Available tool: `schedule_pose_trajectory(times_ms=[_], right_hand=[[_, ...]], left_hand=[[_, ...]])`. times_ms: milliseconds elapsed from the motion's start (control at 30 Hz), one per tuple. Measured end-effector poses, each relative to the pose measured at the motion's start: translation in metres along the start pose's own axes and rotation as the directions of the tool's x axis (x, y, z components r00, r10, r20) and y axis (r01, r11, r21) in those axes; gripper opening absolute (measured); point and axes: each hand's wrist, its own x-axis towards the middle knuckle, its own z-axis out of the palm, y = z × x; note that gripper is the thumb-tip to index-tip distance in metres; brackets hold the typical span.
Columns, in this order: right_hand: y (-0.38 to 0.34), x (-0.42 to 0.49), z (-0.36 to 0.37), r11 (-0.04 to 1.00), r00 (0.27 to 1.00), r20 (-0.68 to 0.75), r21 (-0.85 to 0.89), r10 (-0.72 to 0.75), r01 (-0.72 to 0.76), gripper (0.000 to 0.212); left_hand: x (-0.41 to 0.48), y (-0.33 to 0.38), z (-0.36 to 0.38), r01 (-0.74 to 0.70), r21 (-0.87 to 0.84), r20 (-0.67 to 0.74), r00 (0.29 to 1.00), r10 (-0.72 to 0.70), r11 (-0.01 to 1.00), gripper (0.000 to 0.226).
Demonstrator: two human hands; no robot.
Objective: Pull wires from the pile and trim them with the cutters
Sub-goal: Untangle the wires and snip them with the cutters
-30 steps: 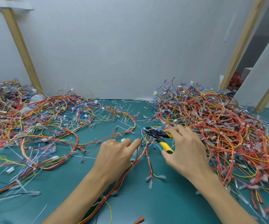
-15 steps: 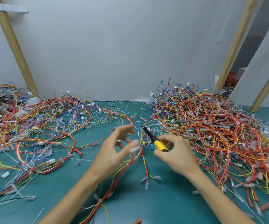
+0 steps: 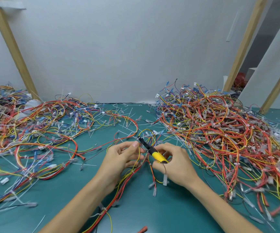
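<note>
Head view: wire piles (image 3: pixel 220 125) cover teal table (image 3: pixel 169 216); wall (image 3: pixel 127 47) behind, seemingly board.

A teal work surface (image 3: pixel 152 214) is backed by a plain white wall (image 3: pixel 127 47). A left wooden batten (image 3: pixel 13 51) and a right wooden batten (image 3: pixel 243 42) are leaned against it. A red object (image 3: pixel 240 79), too small to identify, is glimpsed behind.
</note>
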Motion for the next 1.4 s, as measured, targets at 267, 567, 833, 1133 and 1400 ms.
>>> schedule_pose_trajectory(times_ms=[267,567,833,1133,1400], right_hand=[[0.003,0.0,0.003,0.995,0.999,-0.023,-0.094,-0.037,0.035,0.023],[0.007,-0.002,0.001,0.967,0.992,-0.002,-0.224,-0.126,0.123,0.037],[0.006,-0.002,-0.006,0.938,0.982,0.021,-0.291,-0.19,0.188,0.045],[0.009,0.003,-0.013,0.889,0.957,-0.024,-0.379,-0.289,0.259,0.045],[0.006,0.003,-0.014,0.922,0.961,-0.087,-0.317,-0.262,0.222,0.04]], left_hand=[[0.001,-0.004,0.001,0.021,0.007,-0.034,0.999,-0.021,1.0,0.02],[0.002,-0.007,-0.004,-0.025,0.035,-0.053,0.998,0.027,0.999,0.009],[0.0,-0.007,-0.003,-0.115,0.173,-0.039,0.992,0.124,0.978,0.01],[-0.002,-0.003,0.001,-0.262,0.364,-0.008,0.959,0.284,0.894,0.018],[-0.004,-0.006,0.005,-0.254,0.355,-0.022,0.96,0.28,0.9,0.011]])
